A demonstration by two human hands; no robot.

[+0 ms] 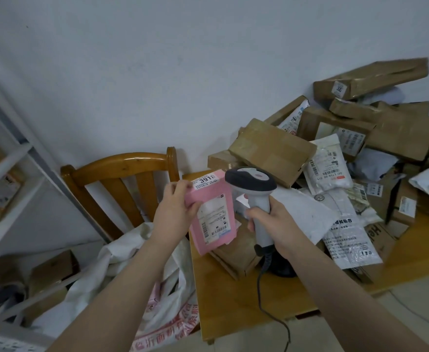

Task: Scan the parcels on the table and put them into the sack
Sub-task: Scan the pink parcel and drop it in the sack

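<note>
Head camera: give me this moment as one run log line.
step: scanning | left hand: holds pink parcel | right hand: grips scanner, head beside parcel | sack: left of table | pile: parcels on table

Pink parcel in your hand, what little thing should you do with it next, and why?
Probably tip the pink parcel toward the scanner so its beam meets the white barcode label. The left hand holds the parcel with the label facing the camera, the right hand grips the scanner just beside it, and the sack lies below on the left.
</note>
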